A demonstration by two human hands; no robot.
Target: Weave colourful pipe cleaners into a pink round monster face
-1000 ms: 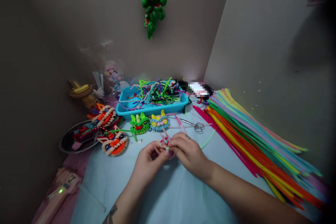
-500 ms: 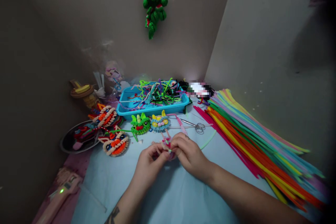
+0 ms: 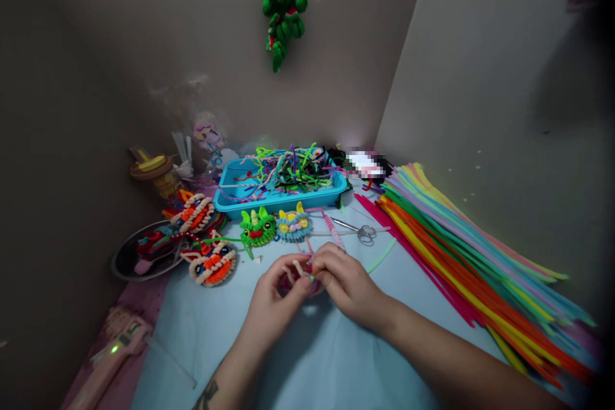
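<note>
Both my hands meet over the pale blue table top (image 3: 312,359). My left hand (image 3: 273,304) and my right hand (image 3: 346,282) pinch a small pink pipe-cleaner figure (image 3: 303,266) between their fingertips, with a cream strand sticking out of it. Just beyond it lie a green pipe-cleaner face (image 3: 258,227) and a blue one (image 3: 293,225). Small scissors (image 3: 358,229) rest behind my right hand.
A blue tray (image 3: 281,195) of tangled pipe-cleaner scraps stands at the back. A fan of long coloured pipe cleaners (image 3: 480,256) fills the right side. Orange striped figures (image 3: 211,266) and a dark dish (image 3: 144,256) lie left; a pink glue gun (image 3: 113,352) at the near left.
My left fingers have shifted slightly and a cream strand now shows at the top of the pink figure. The hands stay in the same place.
</note>
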